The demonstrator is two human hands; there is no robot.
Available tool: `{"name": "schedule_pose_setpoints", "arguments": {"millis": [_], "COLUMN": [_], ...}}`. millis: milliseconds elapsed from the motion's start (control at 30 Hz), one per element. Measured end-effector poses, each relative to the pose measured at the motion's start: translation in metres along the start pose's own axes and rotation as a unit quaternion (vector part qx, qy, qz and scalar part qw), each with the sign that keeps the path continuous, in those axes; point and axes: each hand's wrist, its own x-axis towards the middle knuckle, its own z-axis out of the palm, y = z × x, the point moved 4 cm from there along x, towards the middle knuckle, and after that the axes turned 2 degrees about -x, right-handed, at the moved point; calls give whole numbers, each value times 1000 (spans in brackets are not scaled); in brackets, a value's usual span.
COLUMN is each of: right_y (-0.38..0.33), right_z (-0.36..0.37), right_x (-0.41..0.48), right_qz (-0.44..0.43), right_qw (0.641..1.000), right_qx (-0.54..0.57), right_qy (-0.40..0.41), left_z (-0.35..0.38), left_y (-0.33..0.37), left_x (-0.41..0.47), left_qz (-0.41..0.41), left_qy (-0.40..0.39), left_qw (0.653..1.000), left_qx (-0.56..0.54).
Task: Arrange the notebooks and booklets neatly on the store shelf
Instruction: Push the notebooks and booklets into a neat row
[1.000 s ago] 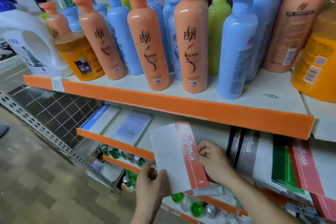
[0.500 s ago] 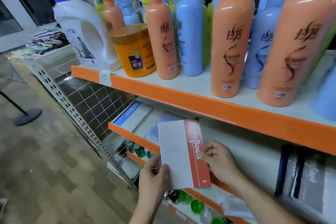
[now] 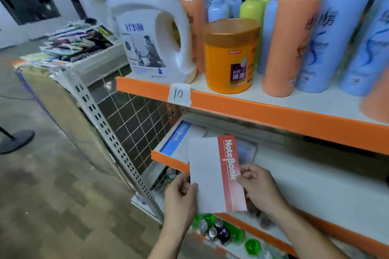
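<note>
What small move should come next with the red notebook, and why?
Probably lay the red notebook flat on the bare shelf right of the blue notebook: left hand and right hand hold it upright before that space.

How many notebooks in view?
3: red notebook gripped by left hand and right hand; blue-edged notebook at left end of the shelf; bluish notebook behind the red one. Others may be hidden.

The red-banded notebook (image 3: 210, 178) bears "NoteBook" in white letters down its red strip. The blue-banded notebook (image 3: 177, 139) lying on the shelf shows the same word, blurred. A white paper tag (image 3: 179, 94) on the orange shelf edge (image 3: 273, 111) reads "10", handwritten. The orange jar (image 3: 229, 57) has a purple label reading "顺滑". Lettering on the white jug (image 3: 151, 33) and the tall bottles (image 3: 292, 33) is too blurred to read.
</note>
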Motion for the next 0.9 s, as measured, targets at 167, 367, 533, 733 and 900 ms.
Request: {"name": "schedule_pose_setpoints", "arguments": {"millis": [167,367,533,733,900], "right_y": [11,10,20,15,16], "right_z": [19,43,66,91,122], "right_x": [34,83,123,151,172], "right_qz": [12,3,43,93,119], "right_qw": [999,993,983,985,989], "right_qx": [-30,-57,-61,-49,-63], "right_qy": [-23,-98,-169,-135,-68], "left_z": [-2,-2,-16,-40,-48], "left_y": [-17,-12,-3,-26,-35], "left_x": [36,79,124,194,247], "left_qz": [-23,-41,-36,-56,-72], "left_qy": [14,10,11,12,-73], "left_qw": [999,997,993,991,992], "left_qx": [23,67,111,124,79]}}
